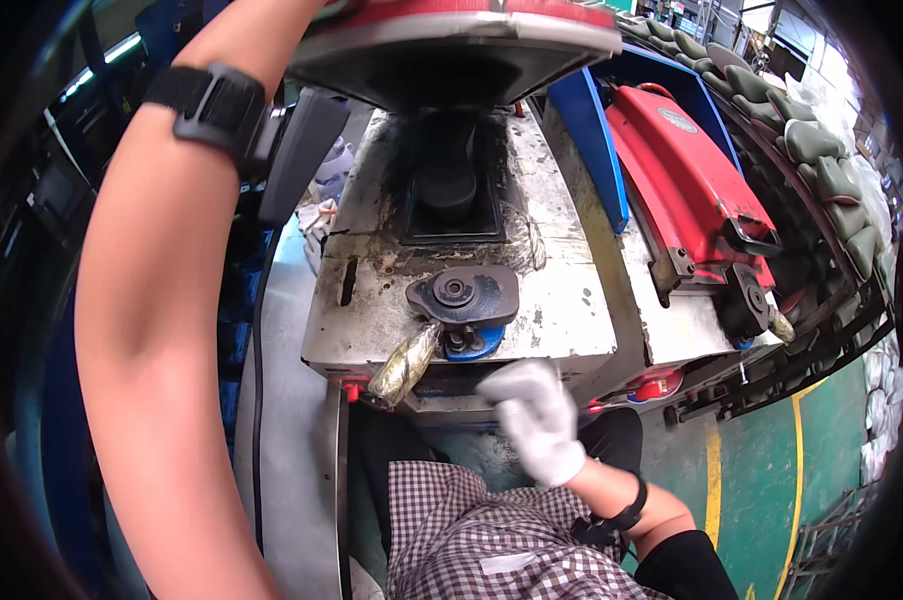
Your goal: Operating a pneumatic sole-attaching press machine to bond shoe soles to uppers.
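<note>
My left arm point(156, 300) reaches up along the left side toward a raised red-edged lid point(561, 35). Its hand lies beyond the top edge, so its grip is hidden. In a white glove, my right hand point(536, 420) hovers just in front of the front edge of a worn metal machine top point(371, 310). Motion smears its fingers, and nothing shows clearly in them. Close by, up and to its left, is a dark metal clamp point(461, 293) with a tape-wrapped handle point(407, 362). Below the lid, a black mould point(444, 188) sits in the machine top.
To the right stands a second machine with a red cover point(676, 165), a blue side panel point(586, 140) and its own clamp point(743, 305). Racks of olive-green padded pieces point(813, 140) line the far right. A red button point(653, 387) projects from the second machine's front.
</note>
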The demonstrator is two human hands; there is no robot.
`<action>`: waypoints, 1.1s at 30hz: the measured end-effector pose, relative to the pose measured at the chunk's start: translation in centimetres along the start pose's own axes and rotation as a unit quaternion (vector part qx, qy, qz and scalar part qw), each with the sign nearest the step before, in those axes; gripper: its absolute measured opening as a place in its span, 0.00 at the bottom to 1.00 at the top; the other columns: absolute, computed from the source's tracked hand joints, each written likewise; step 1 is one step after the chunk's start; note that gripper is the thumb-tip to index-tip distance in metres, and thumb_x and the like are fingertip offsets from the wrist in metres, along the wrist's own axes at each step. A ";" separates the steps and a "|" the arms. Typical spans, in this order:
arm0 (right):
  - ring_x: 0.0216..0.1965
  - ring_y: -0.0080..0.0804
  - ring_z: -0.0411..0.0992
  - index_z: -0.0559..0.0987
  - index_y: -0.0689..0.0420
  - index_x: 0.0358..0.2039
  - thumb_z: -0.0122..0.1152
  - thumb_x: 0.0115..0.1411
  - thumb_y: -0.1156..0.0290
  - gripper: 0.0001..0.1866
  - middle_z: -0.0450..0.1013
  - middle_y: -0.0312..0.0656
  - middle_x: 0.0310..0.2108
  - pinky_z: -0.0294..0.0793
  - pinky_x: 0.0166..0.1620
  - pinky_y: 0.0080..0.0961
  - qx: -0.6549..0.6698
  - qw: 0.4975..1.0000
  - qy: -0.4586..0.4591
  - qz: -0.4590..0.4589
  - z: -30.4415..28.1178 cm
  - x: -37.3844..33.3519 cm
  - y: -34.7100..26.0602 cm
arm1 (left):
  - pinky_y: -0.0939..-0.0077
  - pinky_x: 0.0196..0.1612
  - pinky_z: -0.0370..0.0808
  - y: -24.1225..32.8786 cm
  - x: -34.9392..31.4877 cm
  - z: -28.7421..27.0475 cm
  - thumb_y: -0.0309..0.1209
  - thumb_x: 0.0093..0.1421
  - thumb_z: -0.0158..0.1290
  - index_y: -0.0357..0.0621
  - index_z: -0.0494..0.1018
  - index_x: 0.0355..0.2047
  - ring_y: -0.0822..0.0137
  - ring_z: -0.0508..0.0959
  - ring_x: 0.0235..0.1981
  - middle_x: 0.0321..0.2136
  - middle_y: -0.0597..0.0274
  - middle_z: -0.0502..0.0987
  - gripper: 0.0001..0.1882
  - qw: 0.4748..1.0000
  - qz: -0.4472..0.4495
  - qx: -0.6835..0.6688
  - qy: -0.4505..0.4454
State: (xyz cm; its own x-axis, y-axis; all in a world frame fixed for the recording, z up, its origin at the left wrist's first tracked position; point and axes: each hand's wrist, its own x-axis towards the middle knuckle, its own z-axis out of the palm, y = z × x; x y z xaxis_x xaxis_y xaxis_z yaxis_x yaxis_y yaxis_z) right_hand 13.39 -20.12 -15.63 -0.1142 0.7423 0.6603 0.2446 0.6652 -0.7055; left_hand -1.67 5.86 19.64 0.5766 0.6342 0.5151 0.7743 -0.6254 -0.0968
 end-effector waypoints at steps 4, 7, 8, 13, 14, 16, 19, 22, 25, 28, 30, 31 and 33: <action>0.52 0.31 0.76 0.68 0.62 0.68 0.54 0.77 0.61 0.26 0.74 0.48 0.57 0.79 0.56 0.31 0.428 0.784 -0.156 0.421 5.3 -2.1 2.4 | 0.60 0.42 0.79 1.9 -2.4 1.2 0.51 0.68 0.58 0.41 0.82 0.46 0.59 0.83 0.38 0.38 0.49 0.84 0.24 0.992 0.021 -0.093 -0.087; 0.62 0.38 0.72 0.65 0.61 0.72 0.56 0.76 0.58 0.31 0.69 0.51 0.64 0.76 0.62 0.38 0.559 0.704 -0.155 0.409 7.8 -1.3 3.3 | 0.76 0.36 0.80 2.1 -4.2 3.7 0.57 0.69 0.56 0.46 0.83 0.51 0.74 0.83 0.32 0.29 0.59 0.83 0.28 0.947 -0.061 -0.191 -0.251; 0.66 0.41 0.69 0.63 0.60 0.73 0.57 0.75 0.56 0.33 0.66 0.52 0.68 0.73 0.66 0.41 0.623 0.663 -0.149 0.387 8.4 -0.9 3.4 | 0.80 0.22 0.70 2.5 -5.0 5.3 0.60 0.69 0.56 0.50 0.86 0.39 0.80 0.74 0.17 0.15 0.71 0.75 0.26 0.945 -0.054 -0.209 -0.247; 0.75 0.49 0.57 0.59 0.55 0.76 0.61 0.70 0.59 0.38 0.57 0.48 0.77 0.60 0.74 0.48 0.753 0.539 -0.119 0.358 11.1 1.4 3.1 | 0.79 0.21 0.63 3.6 -8.9 10.1 0.53 0.67 0.60 0.48 0.82 0.34 0.79 0.70 0.16 0.15 0.71 0.73 0.21 0.872 -0.090 -0.340 -0.340; 0.75 0.49 0.58 0.59 0.55 0.76 0.62 0.69 0.60 0.39 0.56 0.48 0.77 0.61 0.74 0.49 0.779 0.523 -0.111 0.328 11.2 1.8 3.0 | 0.78 0.20 0.60 3.9 -9.7 10.8 0.52 0.66 0.61 0.49 0.80 0.32 0.78 0.67 0.15 0.16 0.71 0.72 0.19 0.875 -0.096 -0.339 -0.330; 0.72 0.49 0.62 0.68 0.56 0.70 0.63 0.65 0.63 0.34 0.65 0.48 0.70 0.61 0.74 0.52 0.826 0.475 -0.098 0.287 11.0 2.3 2.5 | 0.74 0.26 0.67 4.9 -11.4 12.0 0.53 0.64 0.61 0.47 0.81 0.34 0.75 0.72 0.19 0.18 0.68 0.75 0.21 0.915 -0.106 -0.264 -0.285; 0.62 0.46 0.70 0.75 0.57 0.60 0.62 0.66 0.60 0.25 0.75 0.44 0.55 0.63 0.72 0.54 0.877 0.394 -0.122 0.246 9.7 2.9 1.5 | 0.67 0.45 0.76 5.8 -13.2 13.2 0.59 0.63 0.56 0.48 0.85 0.45 0.58 0.84 0.35 0.32 0.55 0.85 0.28 0.937 -0.078 -0.189 -0.284; 0.36 0.32 0.67 0.77 0.55 0.54 0.60 0.69 0.48 0.25 0.69 0.30 0.31 0.69 0.51 0.40 0.847 0.429 -0.068 0.307 6.1 2.0 0.3 | 0.63 0.50 0.77 6.2 -14.1 14.1 0.60 0.63 0.56 0.48 0.85 0.46 0.50 0.85 0.42 0.39 0.48 0.85 0.29 0.956 -0.051 -0.165 -0.237; 0.34 0.27 0.65 0.70 0.57 0.67 0.57 0.72 0.47 0.33 0.66 0.28 0.30 0.67 0.48 0.36 0.813 0.455 0.007 0.364 -0.9 0.1 0.3 | 0.65 0.47 0.77 6.1 -14.3 14.9 0.57 0.66 0.55 0.46 0.85 0.45 0.51 0.85 0.40 0.35 0.49 0.85 0.27 0.957 -0.048 -0.189 -0.216; 0.41 0.32 0.75 0.70 0.56 0.68 0.58 0.73 0.54 0.29 0.76 0.36 0.39 0.72 0.52 0.36 0.748 0.599 0.138 0.251 -9.4 -1.1 1.1 | 0.63 0.48 0.77 5.8 -14.5 15.6 0.56 0.68 0.52 0.48 0.84 0.46 0.51 0.85 0.42 0.37 0.53 0.86 0.26 0.960 -0.052 -0.183 -0.206; 0.44 0.33 0.77 0.71 0.57 0.66 0.60 0.71 0.59 0.27 0.78 0.40 0.41 0.76 0.52 0.38 0.438 0.857 0.194 0.189 -16.7 -2.3 0.6 | 0.64 0.47 0.77 5.6 -14.7 16.0 0.55 0.69 0.52 0.48 0.84 0.46 0.53 0.85 0.40 0.35 0.53 0.85 0.25 0.966 -0.024 -0.190 -0.175; 0.45 0.34 0.77 0.73 0.57 0.64 0.60 0.70 0.61 0.25 0.78 0.41 0.42 0.77 0.52 0.39 0.182 0.947 0.215 0.157 -20.4 -3.0 0.0 | 0.68 0.45 0.76 5.7 -14.7 16.1 0.53 0.70 0.52 0.48 0.82 0.47 0.61 0.84 0.38 0.32 0.57 0.84 0.23 0.955 -0.063 -0.236 -0.167; 0.49 0.36 0.78 0.78 0.58 0.59 0.60 0.69 0.63 0.21 0.80 0.43 0.44 0.78 0.53 0.38 -0.229 0.937 0.232 0.125 -27.1 -4.5 -0.6 | 0.73 0.46 0.75 6.1 -14.6 16.4 0.45 0.71 0.55 0.45 0.79 0.47 0.71 0.82 0.39 0.33 0.62 0.82 0.17 0.938 -0.121 -0.300 -0.124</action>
State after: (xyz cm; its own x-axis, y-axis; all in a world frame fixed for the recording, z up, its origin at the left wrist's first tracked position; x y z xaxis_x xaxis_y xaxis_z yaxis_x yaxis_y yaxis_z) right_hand 39.82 -26.04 -11.14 0.4066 0.6849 0.6047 0.6074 0.2918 -0.7389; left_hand -1.09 0.18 -2.44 0.5031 0.8306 0.2387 0.6471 -0.5451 0.5331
